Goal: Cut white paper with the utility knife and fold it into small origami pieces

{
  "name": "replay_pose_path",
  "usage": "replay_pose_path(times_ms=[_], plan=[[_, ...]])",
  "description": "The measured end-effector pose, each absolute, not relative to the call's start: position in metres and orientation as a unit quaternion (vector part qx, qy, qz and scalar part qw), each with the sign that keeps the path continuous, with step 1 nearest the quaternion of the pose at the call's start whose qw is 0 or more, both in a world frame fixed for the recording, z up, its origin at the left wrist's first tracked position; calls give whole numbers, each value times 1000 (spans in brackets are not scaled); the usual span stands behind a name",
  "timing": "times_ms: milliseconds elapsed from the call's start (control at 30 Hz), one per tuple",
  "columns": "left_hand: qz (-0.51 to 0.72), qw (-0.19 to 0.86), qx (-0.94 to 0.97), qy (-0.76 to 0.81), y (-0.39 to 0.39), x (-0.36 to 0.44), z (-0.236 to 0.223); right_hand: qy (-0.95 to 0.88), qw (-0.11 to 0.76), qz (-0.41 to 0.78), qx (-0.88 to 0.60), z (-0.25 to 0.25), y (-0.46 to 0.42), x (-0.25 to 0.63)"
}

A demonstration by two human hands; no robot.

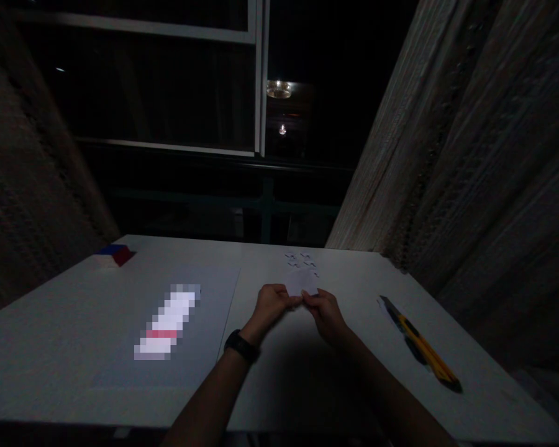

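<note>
A small piece of white paper [300, 281] is held up over the table between my two hands. My left hand [272, 304] pinches its lower left edge, and a dark watch [242, 346] is on that wrist. At the lower right edge, my right hand [326, 312] is closed on the same piece, its fingertips close to the left ones. Just beyond it, several small paper pieces with dark marks [300, 257] lie in rows, partly hidden by the held piece. Their marks are too small to read.
A yellow utility knife [422, 344] lies at the right, its blade pointing away. To the left is a large sheet of paper [205, 347] with a blurred-out strip. A colored cube [114, 254] sits at the table's [65, 347] far left. Curtains [377, 155] and a dark window stand behind.
</note>
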State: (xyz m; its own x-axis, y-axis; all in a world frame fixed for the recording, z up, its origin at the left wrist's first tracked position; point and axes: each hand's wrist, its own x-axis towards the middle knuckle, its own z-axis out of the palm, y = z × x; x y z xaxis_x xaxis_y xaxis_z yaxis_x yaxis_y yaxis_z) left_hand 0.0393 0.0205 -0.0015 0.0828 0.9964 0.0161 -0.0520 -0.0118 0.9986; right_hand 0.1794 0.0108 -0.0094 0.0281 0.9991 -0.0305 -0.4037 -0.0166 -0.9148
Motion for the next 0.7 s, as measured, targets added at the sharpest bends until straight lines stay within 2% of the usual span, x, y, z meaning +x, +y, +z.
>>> replay_pose_path(times_ms=[300, 533, 600, 700], plan=[[500, 569, 488, 435, 13, 49, 0, -307, 622, 618, -371, -14, 19, 180], [528, 564, 436, 461, 17, 36, 7, -167, 737, 519, -400, 1, 42, 240], [541, 576, 414, 451, 18, 34, 8, -182, 727, 526, -402, 2, 41, 239], [546, 591, 411, 429, 17, 36, 9, -326, 639, 594, -364, -1, 32, 212]])
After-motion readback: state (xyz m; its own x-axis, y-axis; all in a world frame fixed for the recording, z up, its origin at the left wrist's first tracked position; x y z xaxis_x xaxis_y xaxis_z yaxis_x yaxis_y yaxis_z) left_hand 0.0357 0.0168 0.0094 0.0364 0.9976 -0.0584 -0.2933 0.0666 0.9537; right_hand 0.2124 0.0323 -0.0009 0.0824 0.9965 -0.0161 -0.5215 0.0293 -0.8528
